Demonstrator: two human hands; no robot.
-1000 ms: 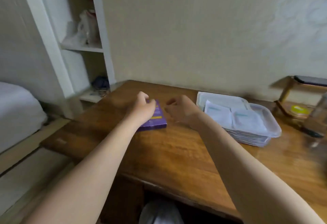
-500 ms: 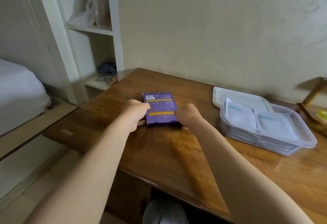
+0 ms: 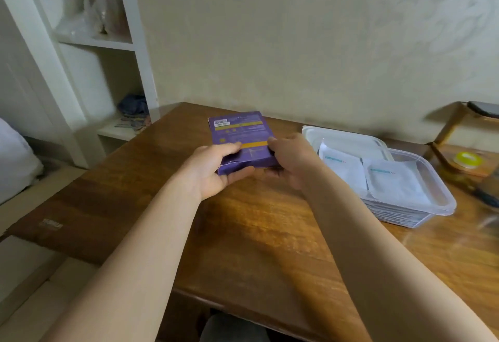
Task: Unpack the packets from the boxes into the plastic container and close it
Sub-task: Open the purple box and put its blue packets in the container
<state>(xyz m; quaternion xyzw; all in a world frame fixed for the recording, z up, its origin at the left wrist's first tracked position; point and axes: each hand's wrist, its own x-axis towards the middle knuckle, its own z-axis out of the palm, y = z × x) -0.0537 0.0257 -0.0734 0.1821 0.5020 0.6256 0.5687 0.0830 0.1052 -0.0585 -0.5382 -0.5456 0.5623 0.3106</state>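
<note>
You grip the purple box (image 3: pixel 240 136) with both hands at its near end, above the middle of the wooden table (image 3: pixel 256 233). Your left hand (image 3: pixel 216 168) is curled round the near left corner, thumb lying across the top face and fingers wrapped underneath the near edge. Your right hand (image 3: pixel 291 160) clasps the near right edge, thumb tip on the top face beside the yellow band; its fingers are tucked below the box and mostly hidden. The box lies nearly flat, barcode end pointing away from you toward the wall, and a pale ragged line shows along its near left edge. Whether its far end touches the table cannot be told. Just to the right of your right hand stands the clear plastic container (image 3: pixel 442 195), uncovered and stacked full of white packets (image 3: pixel 391 182) with teal marks. Its lid (image 3: pixel 348 136) lies flat at the container's far left side. Farther right a small wooden stand (image 3: pixel 448 128) holds a yellow roll (image 3: pixel 467 158).
</note>
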